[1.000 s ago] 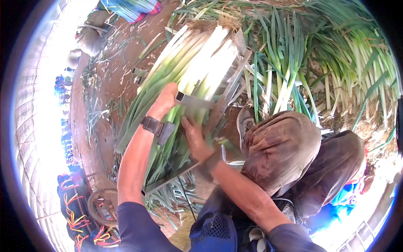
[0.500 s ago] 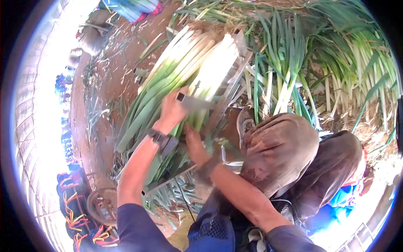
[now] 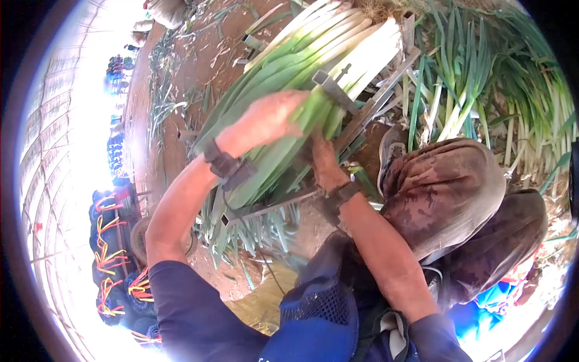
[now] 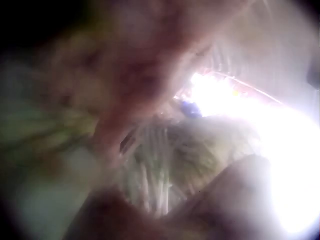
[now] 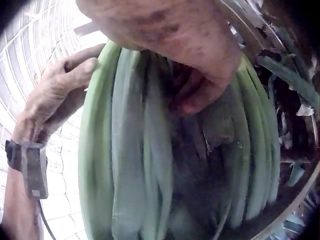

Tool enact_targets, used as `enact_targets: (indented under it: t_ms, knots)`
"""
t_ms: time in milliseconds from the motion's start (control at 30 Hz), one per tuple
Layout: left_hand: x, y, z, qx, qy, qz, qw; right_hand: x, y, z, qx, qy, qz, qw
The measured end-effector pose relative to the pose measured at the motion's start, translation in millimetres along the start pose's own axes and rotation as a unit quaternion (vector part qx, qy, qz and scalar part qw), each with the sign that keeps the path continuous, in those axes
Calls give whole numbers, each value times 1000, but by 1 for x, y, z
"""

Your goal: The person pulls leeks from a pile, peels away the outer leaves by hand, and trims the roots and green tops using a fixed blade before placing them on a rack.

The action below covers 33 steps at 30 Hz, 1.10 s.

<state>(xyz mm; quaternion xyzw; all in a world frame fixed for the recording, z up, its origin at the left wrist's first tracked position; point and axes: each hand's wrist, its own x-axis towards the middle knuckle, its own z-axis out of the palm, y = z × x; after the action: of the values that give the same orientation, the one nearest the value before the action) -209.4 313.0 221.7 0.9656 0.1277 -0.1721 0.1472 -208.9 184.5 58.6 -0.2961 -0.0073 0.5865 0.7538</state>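
A big bundle of long green onions (image 3: pixel 289 57) lies in a metal rack (image 3: pixel 368 114), white stems and roots toward the far end, green leaves toward me. My left hand (image 3: pixel 271 117), blurred in the head view, is over the leaves on the left side. In the right wrist view that left hand (image 5: pixel 57 95) has its thumb and fingers extended at the edge of the bundle. On the near right side, my right hand (image 3: pixel 325 160) is low against the leaves. Its fingers (image 5: pixel 192 97) curl in among the green leaves in the right wrist view. The left wrist view is badly blurred.
More green onions (image 3: pixel 461 78) lie loose in piles on the right. A metal upright (image 3: pixel 335 90) of the rack rises beside the stems. My bent knees (image 3: pixel 443 193) are close on the right. Dark bundles with coloured ties (image 3: pixel 108 259) stand at the lower left.
The head view has shifted, so the rack sits further up and right. My left hand has moved back from the rack's upright, toward the leaf end; my right hand stays low beside the leaves.
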Motion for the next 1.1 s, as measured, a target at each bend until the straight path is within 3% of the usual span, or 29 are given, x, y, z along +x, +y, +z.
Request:
enact_targets:
  t_ms: [33, 67, 133, 167, 233, 267, 300, 367, 400, 467, 500, 533, 567, 633, 700, 733, 800, 833, 900, 967, 1000, 1033, 1067, 1100]
  knots:
    - [3, -6, 6, 27, 20, 61, 998, 2, -7, -2, 38, 18, 12, 999]
    - [7, -8, 14, 14, 18, 64, 998, 1, -11, -2, 33, 21, 4, 999]
    - [8, -3, 26, 30, 48, 63, 996, 7, -12, 0, 61, 151, 87, 983]
    - [7, 0, 30, 42, 69, 50, 995, 13, -10, -1, 58, 151, 73, 984]
    - [4, 16, 18, 38, 54, 18, 998, 22, 8, -12, -116, 188, -66, 973]
    - [4, 19, 12, 31, 44, 15, 998, 20, 13, -14, -183, 208, -188, 942]
    - [7, 20, 5, 24, 34, 12, 999, 12, -4, -3, -185, 210, -197, 940]
    - [15, 16, -13, 45, 19, 12, 999, -20, -58, 36, -226, 287, -336, 868]
    - [16, 17, -22, 70, 90, 2, 994, -25, -71, 40, -259, 271, -321, 870]
    - [19, 1, -30, 133, 221, 21, 966, -26, -77, 48, -200, 229, -387, 870]
    - [27, -19, -26, 162, 281, 57, 944, -36, -86, 56, -181, 175, -350, 902]
    - [29, -46, -11, 106, 252, 11, 962, -44, -77, 53, -390, 158, -435, 796]
    - [39, -55, 12, 48, 210, -26, 976, -76, -124, 86, -190, 102, -342, 914]
    - [44, -60, 29, 5, 149, -48, 988, -100, -146, 116, -154, 32, -334, 929]
    - [47, -39, 17, -16, 122, -42, 992, -145, -198, 132, -236, -44, -436, 868]
    - [44, -30, 8, -25, 118, -43, 992, -160, -219, 130, -244, -36, -444, 861]
    - [44, 0, -23, -57, 112, -35, 991, -180, -271, 111, -163, -180, -350, 905]
    - [43, 19, -40, -76, 112, -32, 990, -175, -285, 96, -245, -155, -389, 874]
    - [41, 65, -73, -122, 118, -18, 985, -179, -324, 62, -84, -234, -234, 940]
    - [36, 121, -102, -161, 114, 9, 980, -147, -349, 9, -310, -43, -369, 875]
    - [34, 140, -113, -162, 116, 17, 980, -140, -357, -22, -288, -45, -358, 887]
    - [31, 173, -119, -136, 107, 79, 982, -135, -363, -52, -268, -47, -347, 898]
    - [30, 201, -118, -110, 100, 138, 979, -133, -371, -78, -350, 22, -295, 889]
    - [33, 222, -112, -113, 103, 144, 978, -132, -378, -105, -427, 91, -239, 867]
